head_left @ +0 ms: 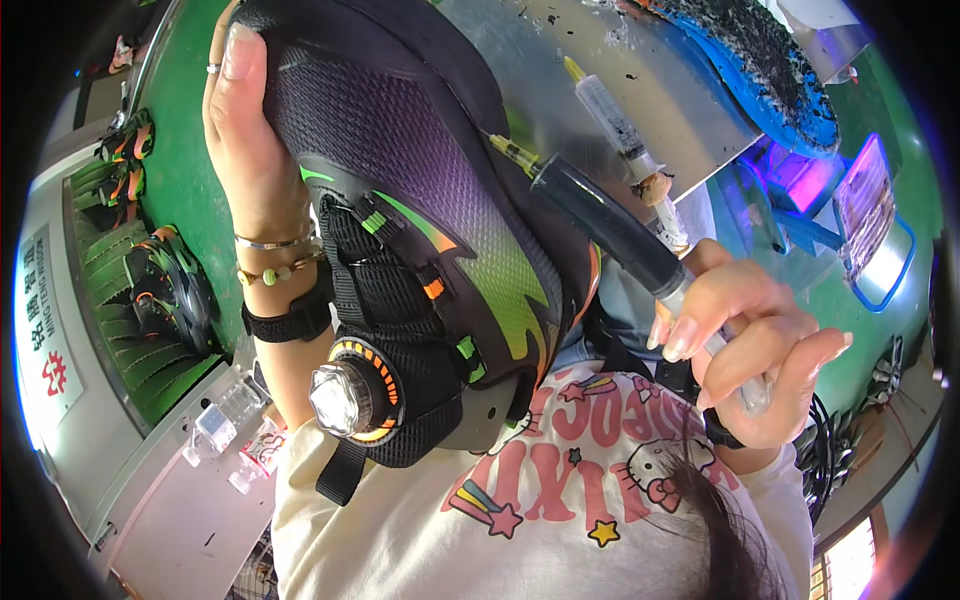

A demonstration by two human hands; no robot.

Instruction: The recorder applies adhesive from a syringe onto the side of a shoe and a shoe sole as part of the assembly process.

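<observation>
A dark shoe (390,130), fading from purple to green with jagged bright trim, is tilted up in front of my chest. Black mesh and a clear rotary dial (338,398) are at its near end. My left hand (245,130) grips the far end from the left, thumb on the side and the other fingers mostly hidden behind. In my right hand (745,345) is a syringe (605,225) filled with black liquid, held between curled fingers. Its yellowish tip (515,155) points at the shoe's right edge, touching or very near it.
A second syringe (612,115) with a yellow tip lies on the metal table (540,60). Beyond it is a blue-edged, black-smeared pad (760,70). A blue lit device (805,200) stands at right. More shoes (175,285) sit on a green rack at left, near clear bottles (235,405).
</observation>
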